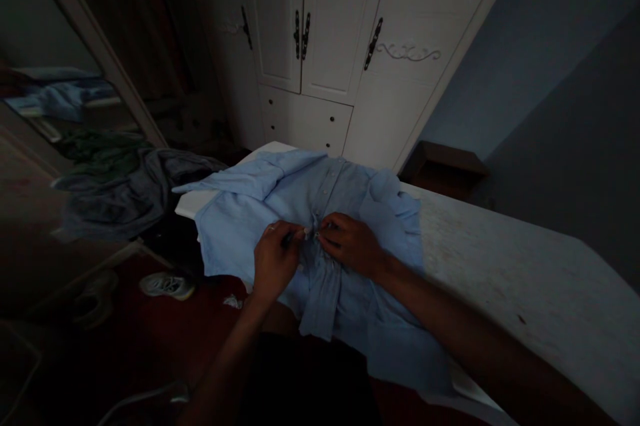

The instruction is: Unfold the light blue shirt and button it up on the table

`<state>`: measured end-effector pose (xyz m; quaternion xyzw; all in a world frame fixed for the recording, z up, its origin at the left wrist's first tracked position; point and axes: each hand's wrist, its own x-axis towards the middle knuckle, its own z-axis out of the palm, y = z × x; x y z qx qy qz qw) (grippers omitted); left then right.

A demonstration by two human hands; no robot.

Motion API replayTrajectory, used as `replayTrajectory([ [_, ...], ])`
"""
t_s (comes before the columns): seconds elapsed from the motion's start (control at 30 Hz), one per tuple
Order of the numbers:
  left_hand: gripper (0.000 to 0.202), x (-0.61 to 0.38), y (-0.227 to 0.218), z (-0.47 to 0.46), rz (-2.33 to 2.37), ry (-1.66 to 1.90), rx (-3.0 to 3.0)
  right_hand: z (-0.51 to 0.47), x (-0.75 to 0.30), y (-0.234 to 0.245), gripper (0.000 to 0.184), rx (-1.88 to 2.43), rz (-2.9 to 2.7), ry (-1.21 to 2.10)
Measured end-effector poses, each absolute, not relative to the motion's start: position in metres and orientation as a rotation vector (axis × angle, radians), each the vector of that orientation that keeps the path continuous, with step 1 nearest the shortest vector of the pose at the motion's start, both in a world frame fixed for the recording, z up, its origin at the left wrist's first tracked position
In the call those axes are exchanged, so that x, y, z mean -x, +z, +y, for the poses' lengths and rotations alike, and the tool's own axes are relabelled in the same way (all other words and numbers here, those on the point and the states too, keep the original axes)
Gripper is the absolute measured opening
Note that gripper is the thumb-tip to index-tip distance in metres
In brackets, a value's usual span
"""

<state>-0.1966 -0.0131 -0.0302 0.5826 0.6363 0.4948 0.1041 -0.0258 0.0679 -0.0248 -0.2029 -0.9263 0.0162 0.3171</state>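
A light blue button-up shirt (260, 213) lies spread front-up across the end of a white table (525, 273), its hem hanging over the near edge. My left hand (274, 259) and my right hand (350, 241) meet at the button placket in the middle of the shirt. Both hands are closed in a pinch on the placket fabric, fingertips almost touching each other. Whatever small part sits between the fingertips is too dark to make out.
A white wardrobe (345, 33) with dark handles and drawers stands behind the table. A heap of grey and green clothes (125, 193) lies at the left, shoes (167, 285) on the dark red floor below. A brown box (445, 169) sits beside the wardrobe.
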Motion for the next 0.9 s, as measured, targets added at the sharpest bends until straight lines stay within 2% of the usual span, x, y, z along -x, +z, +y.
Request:
replayTrajectory([
  [0.2, 0.02, 0.204, -0.025, -0.017, 1.825, 1.427, -1.671, 0.07, 0.023, -0.016, 0.01, 0.498, -2.128, 0.302],
  [0.37, 0.023, 0.2, -0.011, -0.016, 1.985, 1.152, -1.822, 0.08, 0.02, -0.015, 0.011, 0.492, -1.886, 0.553],
  [0.5, 0.019, 0.189, 0.005, 0.005, 2.062, 1.056, -2.05, 0.082, 0.019, -0.017, 0.01, 0.506, -1.828, 0.626],
  [0.57, 0.024, 0.187, 0.009, 0.022, 2.054, 1.032, -2.2, 0.082, 0.019, -0.016, 0.011, 0.495, -1.816, 0.642],
  [0.7, 0.026, 0.195, 0.002, 0.053, 1.971, 0.883, -2.371, 0.082, 0.017, -0.015, 0.01, 0.487, -1.813, 0.686],
  [0.9, 0.021, 0.205, -0.018, 0.064, 1.717, 1.17, -2.379, 0.084, 0.015, -0.017, 0.014, 0.494, -1.784, 0.843],
])
